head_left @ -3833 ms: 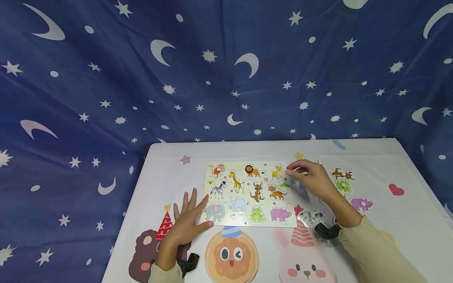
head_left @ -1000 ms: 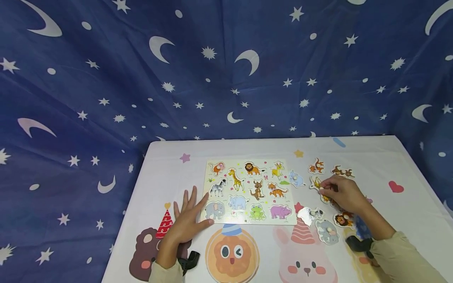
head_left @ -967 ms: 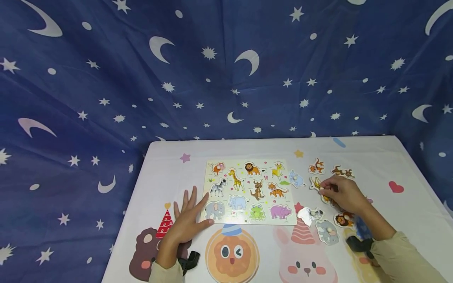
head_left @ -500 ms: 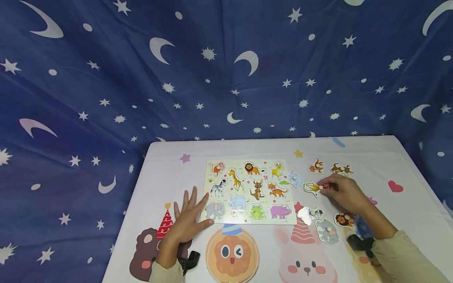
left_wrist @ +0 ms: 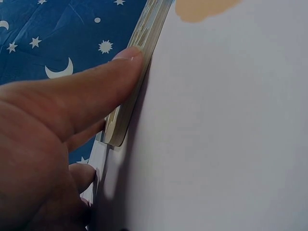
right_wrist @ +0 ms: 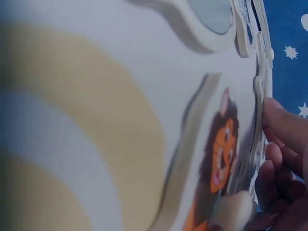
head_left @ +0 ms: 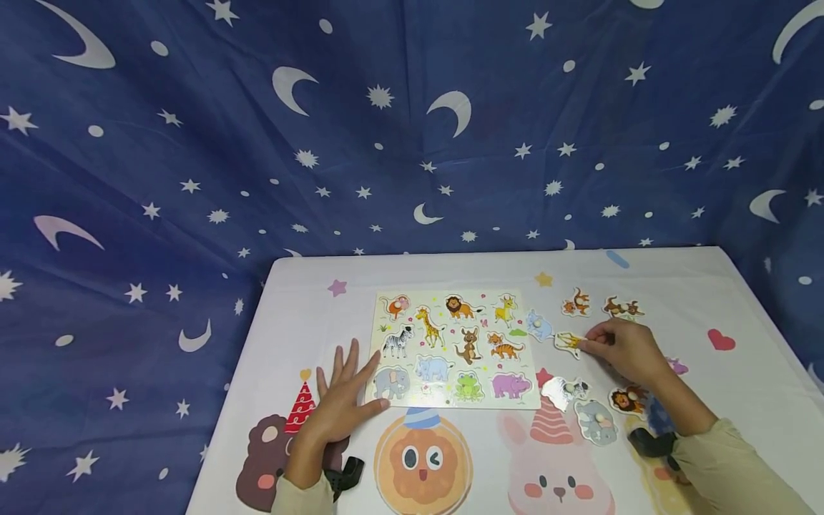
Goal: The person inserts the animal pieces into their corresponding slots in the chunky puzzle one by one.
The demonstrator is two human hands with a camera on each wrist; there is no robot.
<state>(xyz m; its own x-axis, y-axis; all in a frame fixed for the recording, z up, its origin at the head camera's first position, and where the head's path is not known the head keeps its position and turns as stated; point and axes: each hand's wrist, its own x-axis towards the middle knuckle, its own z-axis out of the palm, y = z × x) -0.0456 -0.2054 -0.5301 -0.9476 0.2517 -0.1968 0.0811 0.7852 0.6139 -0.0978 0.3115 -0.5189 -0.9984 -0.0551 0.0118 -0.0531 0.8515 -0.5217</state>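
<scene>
A wooden animal puzzle board [head_left: 444, 393] lies on the table, with animal pictures over its surface. My left hand [head_left: 347, 390], fingers spread, rests at its lower left corner; in the left wrist view the thumb [left_wrist: 103, 86] lies straight on the board's edge. To the right of the board, my right hand [head_left: 624, 348] pinches a yellow animal puzzle piece [head_left: 566, 341] between thumb and fingertips, its legs pointing left. A blue piece [head_left: 538, 325] lies at the board's right edge. In the right wrist view, a lion piece [right_wrist: 224, 149] with a knob is close to the curled fingers.
Loose knobbed pieces lie around the right hand: a tiger or monkey-coloured orange piece [head_left: 576, 302], a brown kangaroo piece [head_left: 623, 308], a glossy zebra piece [head_left: 565, 392], a grey elephant piece [head_left: 595, 422]. A purple piece [head_left: 676, 365] is partly hidden behind the wrist. A blue starry curtain [head_left: 412, 143] hangs behind the table.
My right hand has left the board's upper right corner for the loose pieces. There the yellow piece has turned and shifted slightly down and left. The left hand stays put.
</scene>
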